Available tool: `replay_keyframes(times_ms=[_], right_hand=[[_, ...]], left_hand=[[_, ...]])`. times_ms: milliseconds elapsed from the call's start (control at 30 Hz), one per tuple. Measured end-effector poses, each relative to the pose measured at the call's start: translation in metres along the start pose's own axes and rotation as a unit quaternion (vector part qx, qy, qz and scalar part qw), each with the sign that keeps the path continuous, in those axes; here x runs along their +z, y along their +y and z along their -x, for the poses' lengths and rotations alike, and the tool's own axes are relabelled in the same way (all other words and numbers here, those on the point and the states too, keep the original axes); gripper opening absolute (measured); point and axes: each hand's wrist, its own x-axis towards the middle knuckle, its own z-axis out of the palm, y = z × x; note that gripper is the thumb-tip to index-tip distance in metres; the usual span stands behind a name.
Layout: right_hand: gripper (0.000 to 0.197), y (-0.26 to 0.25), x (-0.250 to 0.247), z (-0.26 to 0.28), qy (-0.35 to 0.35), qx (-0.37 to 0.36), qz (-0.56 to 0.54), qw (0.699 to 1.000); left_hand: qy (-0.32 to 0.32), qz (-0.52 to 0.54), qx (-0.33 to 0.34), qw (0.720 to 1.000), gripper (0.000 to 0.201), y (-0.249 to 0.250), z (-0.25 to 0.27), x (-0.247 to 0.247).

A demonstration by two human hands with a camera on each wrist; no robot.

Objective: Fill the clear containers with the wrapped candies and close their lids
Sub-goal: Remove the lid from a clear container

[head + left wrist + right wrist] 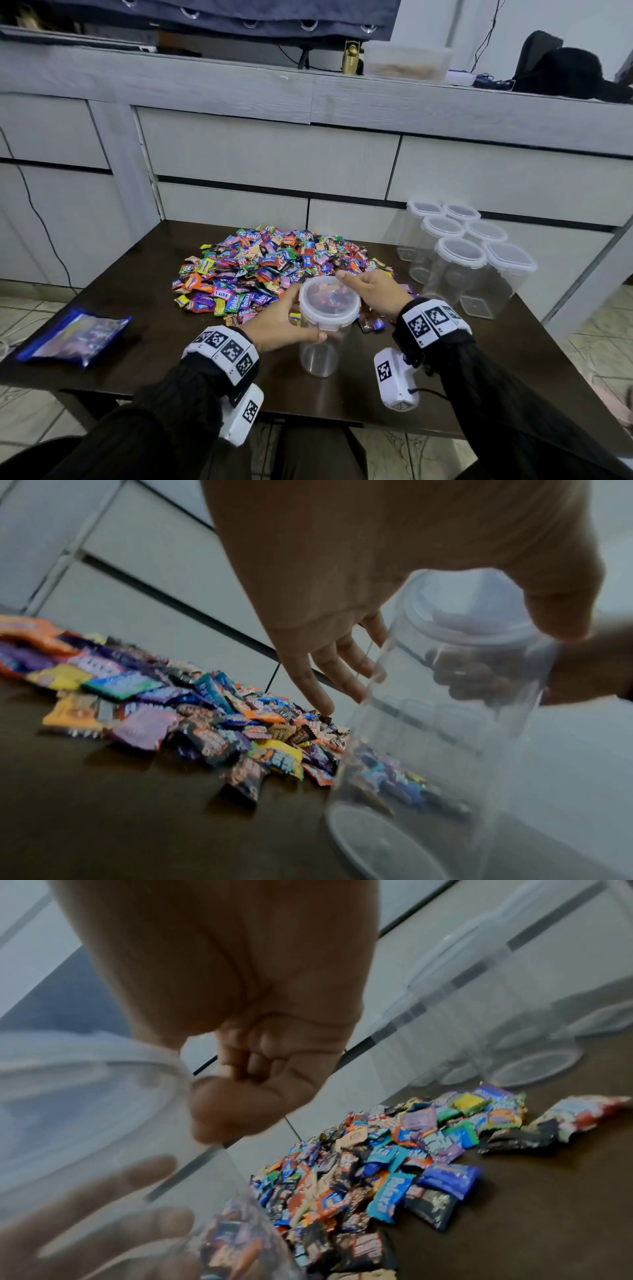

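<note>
The table [102, 370] carries everything, largest first: the candy pile [274, 263] spreads at 12 o'clock from me, heaped loose so I can scoop from it, and 6 spare jars [459, 253] stand lidded at 2 o'clock, parked clear of the pile, I judge, until their turn. A blue bag [73, 337] lies flat at 9 o'clock. My jar [320, 356] stands upright at the table's near middle, just this side of the pile, its lid [329, 301] still on and nothing inside that I can make out; colours seen through the lid look like the pile behind. My left hand [281, 325] has its fingers fairly straight round the far side of the jar and its thumb across the front, steadying it. My right hand [371, 291] sits at the lid's 2 o'clock edge, fingers curled at the rim, thumb against it, probably to pry it off. Wrappers read "Relaxa" and "FOX'S".
</note>
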Motion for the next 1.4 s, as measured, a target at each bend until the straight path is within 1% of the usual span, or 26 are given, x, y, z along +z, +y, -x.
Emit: replay_keyframes(times_ms=[67,133,167,233,300,333,433,500,600,700,800,867,933,967,1000,1033,1067,1100,1133,1167,1200,1267,1333,1400], right_hand=[[0.041,-0.004,0.0,-0.001,-0.033,0.018,-0.039,0.999],[0.035,-0.009,0.001,0.002,-0.05,0.037,-0.074,0.995],[0.034,-0.012,0.0,0.003,-0.052,0.047,-0.07,0.995],[0.041,-0.016,-0.002,0.007,-0.066,0.08,-0.008,0.995],[0.055,-0.02,-0.003,0.012,-0.097,0.127,0.064,0.985],[0.059,-0.02,-0.003,0.014,-0.114,0.145,0.074,0.98],[0.058,-0.019,-0.003,0.017,-0.141,0.151,0.038,0.978],[0.055,-0.019,-0.009,0.018,-0.127,0.141,0.018,0.982],[0.054,-0.018,-0.017,0.015,-0.099,0.118,0.036,0.987],[0.05,-0.012,-0.014,0.013,-0.106,0.091,0.023,0.99],[0.045,0.0,-0.006,0.012,-0.089,0.078,-0.043,0.992],[0.044,0.006,-0.005,0.013,-0.063,0.062,-0.08,0.993],[0.048,0.005,-0.007,0.012,-0.041,0.044,-0.076,0.995],[0.05,0.002,-0.009,0.012,-0.023,0.034,-0.037,0.998],[0.05,-0.001,-0.01,0.012,0.003,0.019,0.032,0.999],[0.049,-0.004,-0.013,0.012,0.041,0.0,0.122,0.992],[0.045,-0.006,-0.014,0.012,0.088,-0.022,0.204,0.975],[0.039,-0.008,-0.014,0.013,0.13,-0.051,0.248,0.959],[0.033,-0.012,-0.012,0.015,0.15,-0.09,0.25,0.952],[0.031,-0.015,-0.009,0.017,0.143,-0.134,0.237,0.952],[0.035,-0.017,-0.006,0.019,0.114,-0.176,0.228,0.951],[0.052,-0.019,0.003,0.022,0.041,-0.225,0.263,0.937],[0.066,-0.017,0.006,0.024,0.0,-0.238,0.309,0.921],[0.067,-0.014,0.001,0.025,-0.021,-0.235,0.311,0.921]], left_hand=[[0.007,-0.026,0.022,0.999,0.098,0.001,-0.002,0.002],[0.035,-0.059,0.03,0.997,0.103,0.001,-0.005,0.007],[0.06,-0.079,0.027,0.995,0.103,0.001,-0.005,0.01],[0.108,-0.107,0.022,0.988,0.095,-0.001,-0.006,0.016],[0.132,-0.098,0.031,0.986,0.091,-0.002,-0.005,0.023],[0.137,-0.085,0.04,0.986,0.091,-0.003,-0.006,0.025],[0.127,-0.042,0.032,0.99,0.101,-0.008,-0.005,0.027],[0.114,-0.047,0.019,0.992,0.101,-0.009,-0.003,0.024],[0.1,-0.069,0.022,0.992,0.088,-0.008,-0.002,0.018],[0.078,-0.078,0.027,0.994,0.078,-0.004,-0.006,0.019],[0.049,-0.01,0.062,0.997,0.077,-0.006,-0.009,0.025],[0.045,0.018,0.063,0.997,0.078,-0.008,-0.009,0.029],[0.05,0.019,0.064,0.997,0.08,-0.01,-0.01,0.03],[0.051,0.013,0.063,0.997,0.081,-0.011,-0.01,0.03],[0.051,0.002,0.056,0.997,0.085,-0.011,-0.01,0.031],[0.052,-0.017,0.049,0.997,0.091,-0.011,-0.01,0.031],[0.054,-0.043,0.046,0.997,0.095,-0.01,-0.01,0.032],[0.057,-0.069,0.048,0.995,0.095,-0.01,-0.01,0.034],[0.06,-0.089,0.053,0.993,0.094,-0.008,-0.01,0.036],[0.063,-0.105,0.058,0.991,0.092,-0.007,-0.01,0.039],[0.069,-0.117,0.061,0.989,0.091,-0.004,-0.01,0.042],[0.097,-0.128,0.061,0.985,0.094,0.0,-0.008,0.049],[0.127,-0.124,0.046,0.983,0.099,0.0,-0.008,0.051],[0.136,-0.144,0.03,0.98,0.096,-0.002,-0.005,0.047]])
